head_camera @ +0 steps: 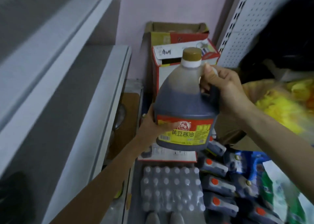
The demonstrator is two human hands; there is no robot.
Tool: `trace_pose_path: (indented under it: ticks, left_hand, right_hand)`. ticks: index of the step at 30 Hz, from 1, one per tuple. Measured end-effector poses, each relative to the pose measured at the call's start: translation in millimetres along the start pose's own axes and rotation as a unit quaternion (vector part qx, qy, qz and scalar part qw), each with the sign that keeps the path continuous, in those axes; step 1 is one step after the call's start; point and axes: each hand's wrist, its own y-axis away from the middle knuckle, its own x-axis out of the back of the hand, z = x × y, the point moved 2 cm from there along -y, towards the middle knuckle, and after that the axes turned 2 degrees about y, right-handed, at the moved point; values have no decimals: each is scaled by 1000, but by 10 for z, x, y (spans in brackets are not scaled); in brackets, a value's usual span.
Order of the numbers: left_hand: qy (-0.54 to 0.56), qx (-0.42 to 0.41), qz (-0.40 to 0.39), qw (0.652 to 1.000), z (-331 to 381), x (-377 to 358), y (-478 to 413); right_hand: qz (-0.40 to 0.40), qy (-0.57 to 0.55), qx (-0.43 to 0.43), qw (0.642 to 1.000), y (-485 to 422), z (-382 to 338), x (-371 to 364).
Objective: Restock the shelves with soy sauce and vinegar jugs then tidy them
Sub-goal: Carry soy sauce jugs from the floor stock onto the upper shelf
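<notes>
Left hand (149,123), at 8 o'clock, is clasping the soy sauce jug (183,104) by its base (probably sharing the weight). Right hand (227,91), at 2 o'clock, is curling round the handle, holding it upright mid-air.

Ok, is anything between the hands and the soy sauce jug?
No, nothing visible. The right hand grips the soy sauce jug by its handle, and the left hand holds its lower side.

soy sauce jug (185,108) — label (184,132) reads 黄豆酱油 | other print illegible
</notes>
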Motion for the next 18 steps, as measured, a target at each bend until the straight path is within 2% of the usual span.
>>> trace_pose_path:
  ticks: [5, 12, 18]
  left_hand:
    - [58, -75, 43, 995, 685, -129, 182]
    - [83, -159, 49, 982, 1742, -288, 368]
    - [71, -215, 60, 972, 2418, -405, 583]
  right_hand:
    - [-5, -58, 46, 997, -103, -740, -20]
    - [27, -39, 92, 995, -205, -1775, 14]
    - [4, 2, 141, 990, -136, -2521, 45]
